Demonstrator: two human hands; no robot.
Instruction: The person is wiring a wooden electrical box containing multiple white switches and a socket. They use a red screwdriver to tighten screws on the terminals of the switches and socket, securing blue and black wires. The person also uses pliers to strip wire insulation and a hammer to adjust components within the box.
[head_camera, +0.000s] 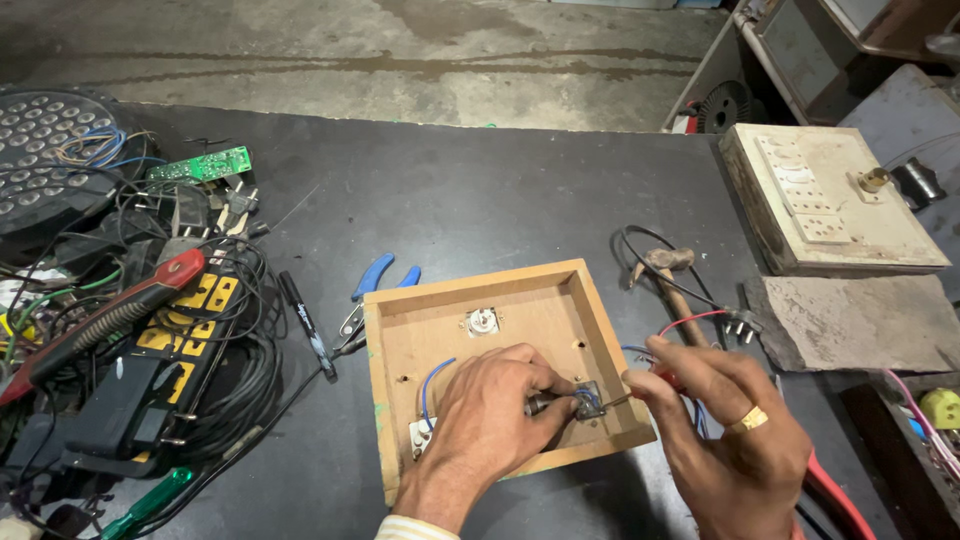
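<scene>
Shallow open wooden box (560, 290), square, pale raw ply with a raised rim, lying mouth-up at the middle of a black matt worktable (480, 190). Inside: round metal fitting (482, 321) bolted near the far wall, white plastic part (421, 436) at the near left corner, blue wire (432, 383) looping between, and a small grey component (589, 398) at the near right, with fine wire ends. Left hand (490, 420) resting in the box, fingers curled and pinching a short dark stub (540, 404) against that component. Right hand (730, 430), gold ring on one finger, closed in a pen grip on a slim red-handled tool (660, 378), thin metal tip touching the component. Step in hand, by appearance: fixing or joining a wire at the component's terminal. Next move, as judged: steady tip contact and a firm hold on the loose end, without slipping off the small part. Alongside: blue-handled pliers (380, 280) just left of the box, black marker (305, 322), tangled black cables over a yellow-and-black power strip (185, 320), green circuit board (200, 166), worn wooden hammer (670, 275), cream switchboard (835, 200) at far right.
</scene>
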